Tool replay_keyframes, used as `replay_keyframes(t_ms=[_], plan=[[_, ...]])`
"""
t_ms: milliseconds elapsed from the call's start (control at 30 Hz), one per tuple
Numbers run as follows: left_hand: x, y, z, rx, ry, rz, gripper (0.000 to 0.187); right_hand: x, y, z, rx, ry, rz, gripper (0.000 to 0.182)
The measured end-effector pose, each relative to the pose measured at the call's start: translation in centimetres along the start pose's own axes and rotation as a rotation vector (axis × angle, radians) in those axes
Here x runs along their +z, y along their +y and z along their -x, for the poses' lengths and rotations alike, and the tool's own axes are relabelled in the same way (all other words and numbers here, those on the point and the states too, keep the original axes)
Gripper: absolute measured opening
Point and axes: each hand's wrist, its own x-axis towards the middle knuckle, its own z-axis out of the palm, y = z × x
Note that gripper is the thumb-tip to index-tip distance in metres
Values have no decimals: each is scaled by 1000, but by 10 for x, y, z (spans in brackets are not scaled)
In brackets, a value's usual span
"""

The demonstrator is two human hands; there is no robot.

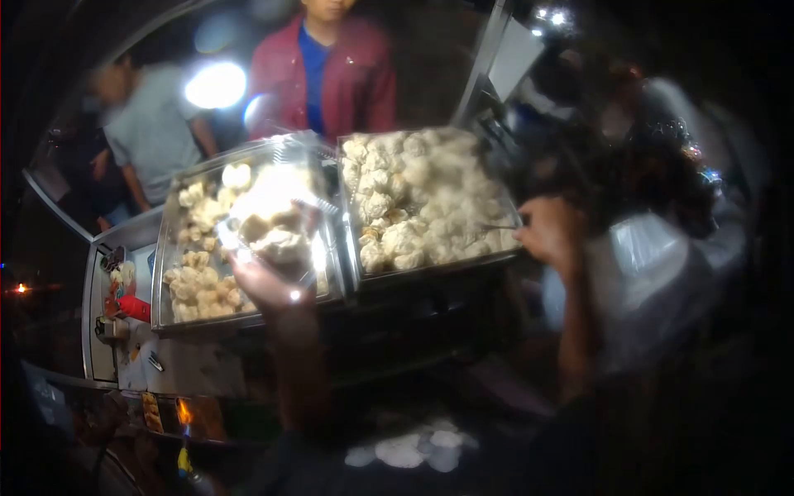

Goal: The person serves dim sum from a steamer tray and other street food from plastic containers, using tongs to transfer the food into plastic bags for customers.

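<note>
Two metal trays sit side by side: the left tray (159, 285) and the right tray (354, 269). Pale dumplings (397, 202) heap the right one, partly veiled by steam. My left hand (269, 285) reaches over the left tray, closed around a clear, shiny container (318, 252) with dumplings (279, 241) in it; bright glare hides much of its shape. At the right tray's right edge, my right hand (552, 231) is closed on a thin metal utensil (499, 226) that points in over the dumplings. Its working end is hard to make out.
Across the trays stands a person in a red jacket (277, 78), with another in a grey shirt (153, 128) further left. A red bottle (134, 308) lies on the side shelf. Lower left, a flame (184, 413) burns. White plastic bags (641, 248) hang at the right.
</note>
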Motion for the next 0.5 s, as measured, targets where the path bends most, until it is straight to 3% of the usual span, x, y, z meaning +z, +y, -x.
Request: replay_keyframes(t_ms=[67, 167, 200, 233, 300, 433, 500], plan=[[-4, -1, 1, -4, 13, -15, 54, 9, -5, -6, 167, -178, 237, 19], [12, -5, 9, -39, 89, 4, 56, 16, -13, -8, 194, -203, 278, 16], [-2, -4, 3, -113, -80, 87, 58, 27, -6, -11, 174, -192, 273, 15], [-2, -4, 4, -120, -82, 83, 58, 26, -6, -13, 181, -194, 272, 15], [2, -7, 5, -285, -302, 247, 59, 26, -8, -17, 110, -293, 299, 16], [9, -15, 5, -258, -164, 165, 70, 25, -3, -13, 116, -286, 248, 18], [13, -15, 7, -245, -136, 139, 70, 22, 11, -4, 73, -144, 40, 25]])
